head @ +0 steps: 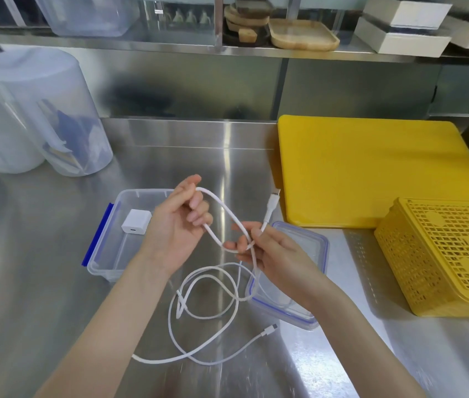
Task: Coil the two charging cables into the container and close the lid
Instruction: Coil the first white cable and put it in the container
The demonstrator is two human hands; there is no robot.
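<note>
We see both hands raised above the steel worktop, sharing one white charging cable. The left hand has its fingers curled round a loop of it, and the right hand pinches the same cable just below its plug, which points upward. The rest of the cable hangs down and lies in loose, overlapping loops on the worktop between the forearms, with a second plug end lying near the lid; we cannot tell whether those loops are one cable or two.

Behind the left hand stands the clear container with blue clips, open, holding a white charger block. Its lid lies flat under the right wrist, with part of the cable draped over its edge. To the right lie a yellow cutting board and an overturned yellow basket; clear plastic jugs stand at far left.
</note>
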